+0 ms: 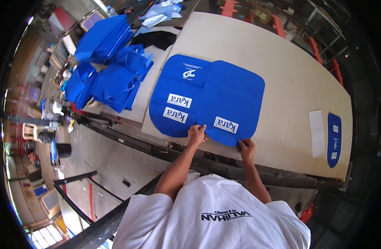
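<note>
Two blue fabric panels with rounded corners lie flat on the pale board in front of me. The right-hand fabric panel [234, 91] bears one white printed label and overlaps the edge of the left-hand panel [163, 89], which carries two labels and a white emblem. My left hand [197, 135] is closed with its fingers pinched at the near left corner of the right-hand panel, where the two meet. At that panel's near right corner, my right hand [247, 150] pinches the edge between thumb and fingers.
The pale board [290, 91] covers the tabletop. Stacks of blue fabric pieces [115, 81] sit to the left. A white strip [317, 133] and a narrow blue printed piece [334, 140] lie at the far right. A dark metal frame [90, 178] stands at the lower left.
</note>
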Motion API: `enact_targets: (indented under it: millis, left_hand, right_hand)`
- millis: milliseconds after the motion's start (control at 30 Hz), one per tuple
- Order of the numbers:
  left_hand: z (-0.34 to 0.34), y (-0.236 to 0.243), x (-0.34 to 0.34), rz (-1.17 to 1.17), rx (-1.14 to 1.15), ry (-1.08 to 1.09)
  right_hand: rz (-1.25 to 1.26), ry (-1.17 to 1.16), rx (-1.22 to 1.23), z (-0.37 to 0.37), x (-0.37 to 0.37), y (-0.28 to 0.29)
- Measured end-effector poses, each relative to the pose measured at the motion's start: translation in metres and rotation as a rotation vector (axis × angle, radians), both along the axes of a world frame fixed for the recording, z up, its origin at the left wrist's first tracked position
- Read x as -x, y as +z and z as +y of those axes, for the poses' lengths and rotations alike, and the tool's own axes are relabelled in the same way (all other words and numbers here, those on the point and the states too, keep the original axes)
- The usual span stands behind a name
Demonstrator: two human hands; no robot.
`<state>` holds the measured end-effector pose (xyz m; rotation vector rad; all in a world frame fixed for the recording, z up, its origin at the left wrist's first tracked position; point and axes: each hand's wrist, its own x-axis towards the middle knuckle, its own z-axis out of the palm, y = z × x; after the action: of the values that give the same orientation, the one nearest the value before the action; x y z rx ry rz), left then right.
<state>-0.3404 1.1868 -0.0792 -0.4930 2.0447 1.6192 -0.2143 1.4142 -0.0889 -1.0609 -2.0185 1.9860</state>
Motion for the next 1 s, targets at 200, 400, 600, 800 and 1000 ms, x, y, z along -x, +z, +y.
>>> enact_targets:
  millis: [200,400,600,800,1000]
  left_hand:
    - [-0.006,-0.031,-0.022,0.113,0.266,-0.057]
    - [-0.019,0.054,-0.063,0.415,0.053,-0.119]
    - [-0.064,0.168,-0.174,0.688,-0.033,-0.146]
    - [-0.172,0.178,-0.358,0.765,0.1,-0.034]
    - [-0.272,0.15,-0.589,0.603,-0.018,0.563]
  right_hand:
    - [-0.069,0.11,-0.228,0.009,-0.003,-0.005]
    - [0.284,0.273,-0.407,0.014,0.009,-0.011]
    - [0.654,0.652,-0.376,-0.12,0.018,0.087]
    - [1.011,1.254,-0.483,-0.271,-0.078,0.083]
    - [0.574,1.839,0.226,-0.419,-0.313,0.064]
